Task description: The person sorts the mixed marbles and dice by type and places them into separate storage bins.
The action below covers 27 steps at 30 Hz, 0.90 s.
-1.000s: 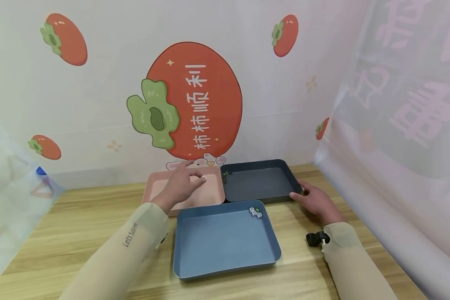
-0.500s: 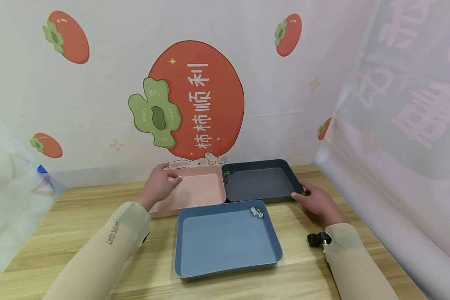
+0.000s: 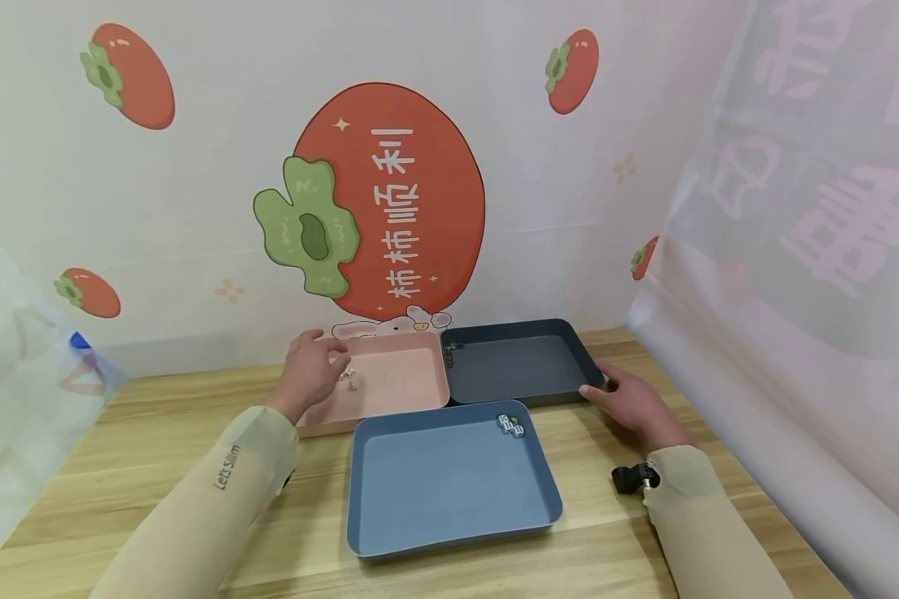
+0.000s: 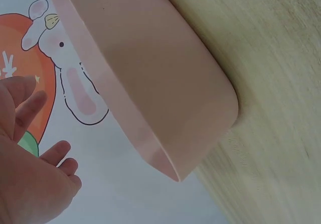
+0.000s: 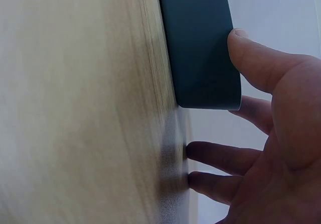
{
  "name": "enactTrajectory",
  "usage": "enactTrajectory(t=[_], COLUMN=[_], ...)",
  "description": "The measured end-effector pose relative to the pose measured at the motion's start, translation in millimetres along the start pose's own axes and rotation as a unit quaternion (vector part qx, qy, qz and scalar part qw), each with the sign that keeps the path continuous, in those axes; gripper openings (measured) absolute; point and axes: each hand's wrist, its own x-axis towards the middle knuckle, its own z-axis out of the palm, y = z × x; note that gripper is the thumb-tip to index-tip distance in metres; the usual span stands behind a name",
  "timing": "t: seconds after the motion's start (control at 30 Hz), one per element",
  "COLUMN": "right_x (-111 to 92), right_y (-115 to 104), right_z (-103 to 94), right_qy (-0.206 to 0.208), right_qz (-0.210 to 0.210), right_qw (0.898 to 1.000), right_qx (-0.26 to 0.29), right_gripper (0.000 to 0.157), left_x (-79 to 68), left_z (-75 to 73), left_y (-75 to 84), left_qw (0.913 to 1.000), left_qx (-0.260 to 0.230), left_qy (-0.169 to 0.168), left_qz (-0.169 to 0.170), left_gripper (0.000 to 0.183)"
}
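Note:
My left hand (image 3: 310,374) hovers above the left part of the pink tray (image 3: 404,378). Just by its fingertips are small white pieces (image 3: 350,379), blurred, perhaps dice; whether they touch the tray is unclear. In the left wrist view the fingers (image 4: 59,152) are spread, with nothing seen between them, beside the pink tray's wall (image 4: 165,83). My right hand (image 3: 633,403) holds the near right corner of the dark navy tray (image 3: 520,366). In the right wrist view its thumb presses the outer wall, with a finger behind the corner (image 5: 205,83).
A blue tray (image 3: 449,491) stands in front, with several white dice (image 3: 510,426) and a green bit in its far right corner. Small dark green pieces (image 3: 450,356) lie at the navy tray's left end. A printed cloth (image 3: 532,183) hangs behind the wooden table (image 3: 157,433).
My left hand has moved left over the pink tray, its thumb and forefinger no longer forming a ring. Small white pieces now show below its fingertips. The right hand has stayed put.

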Motion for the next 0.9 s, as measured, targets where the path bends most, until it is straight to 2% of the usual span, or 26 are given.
enactTrajectory(t=[0.27,0.57,0.77,0.9], right_x=[0,1,0,0], right_y=[-2,-2,-3,-3], right_z=[-0.2,-0.4,-1.4,-2.0], right_qy=[-0.004,-0.004,-0.006,-0.006], right_qz=[0.005,0.007,0.005,0.006], right_qw=[1.000,1.000,1.000,1.000], right_qx=[0.005,0.007,0.001,0.002], right_gripper=[0.087,0.087,0.089,0.089], left_x=[0.0,-0.9,-0.8,-0.9], left_z=[-1.9,-0.9,3.1,4.7], left_y=[-3.5,-4.2,1.6,7.2], left_qw=[0.9997,0.9995,0.9984,0.9990], left_qx=[0.000,-0.011,-0.027,-0.017], left_qy=[-0.004,-0.018,-0.037,-0.038], left_qz=[-0.023,-0.023,-0.032,-0.017], left_gripper=[0.028,0.029,0.030,0.031])
